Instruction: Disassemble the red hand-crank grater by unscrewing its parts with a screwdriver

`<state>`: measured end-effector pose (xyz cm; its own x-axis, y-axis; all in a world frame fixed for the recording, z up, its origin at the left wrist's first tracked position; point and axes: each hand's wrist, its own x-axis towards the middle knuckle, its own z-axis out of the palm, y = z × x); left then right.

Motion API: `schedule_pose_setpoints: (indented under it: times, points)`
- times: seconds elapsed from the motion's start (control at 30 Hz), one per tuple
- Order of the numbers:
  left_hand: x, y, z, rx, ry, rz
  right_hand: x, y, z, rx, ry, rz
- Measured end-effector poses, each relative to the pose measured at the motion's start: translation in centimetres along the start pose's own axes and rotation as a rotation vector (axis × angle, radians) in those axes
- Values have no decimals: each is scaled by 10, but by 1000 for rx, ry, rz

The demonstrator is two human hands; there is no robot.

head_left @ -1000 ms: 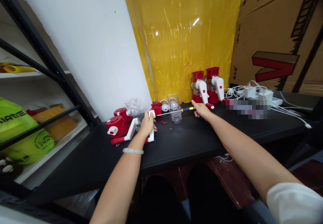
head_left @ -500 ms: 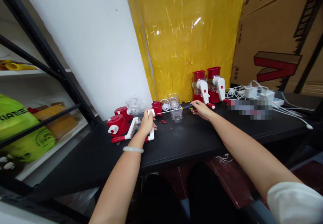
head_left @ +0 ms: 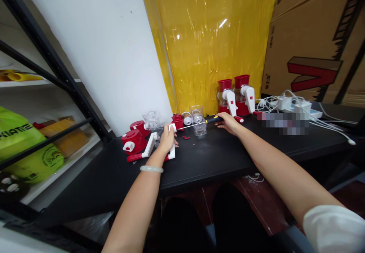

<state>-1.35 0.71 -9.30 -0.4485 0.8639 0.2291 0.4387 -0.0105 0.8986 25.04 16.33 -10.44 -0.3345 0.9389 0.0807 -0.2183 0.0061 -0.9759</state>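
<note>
My left hand [head_left: 167, 140] is closed around a white crank handle [head_left: 172, 151] with a red grip, held just above the black table. In my right hand [head_left: 227, 123] is a screwdriver [head_left: 213, 119] with a black and yellow handle. Its long thin shaft points left and its tip meets the white end of the crank. Beyond the shaft stand a clear plastic housing [head_left: 199, 127], a white and clear drum [head_left: 187, 118] and a red hopper part [head_left: 177, 121]. Small red pieces [head_left: 185, 137] lie on the table between my hands.
Left of my hand are two red bases [head_left: 134, 141], another crank handle [head_left: 147, 148] and a clear housing [head_left: 151, 119]. Two assembled red-and-white rotary graters [head_left: 242, 95] stand at the back right. White cables and chargers [head_left: 299, 106] lie further right, before a large cardboard box [head_left: 310, 40].
Both hands stay in nearly the same place, with the screwdriver still against the crank handle. The whole view has shifted very slightly.
</note>
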Motion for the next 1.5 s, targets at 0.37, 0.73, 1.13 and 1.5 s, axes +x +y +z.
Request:
schedule_pose_setpoints:
  times: [0.37, 0.73, 1.13, 1.5]
  points:
    - [-1, 0, 0, 16, 3, -8, 3, 7, -2, -122, 46, -33]
    - [1, -2, 0, 19, 4, 3, 7, 6, -4, -110, 11, -27]
    - [-1, 2, -1, 10, 11, -13, 5, 8, -3, -44, 26, -43]
    - [-3, 2, 0, 17, 26, 4, -2, -2, -4, 57, -52, -29]
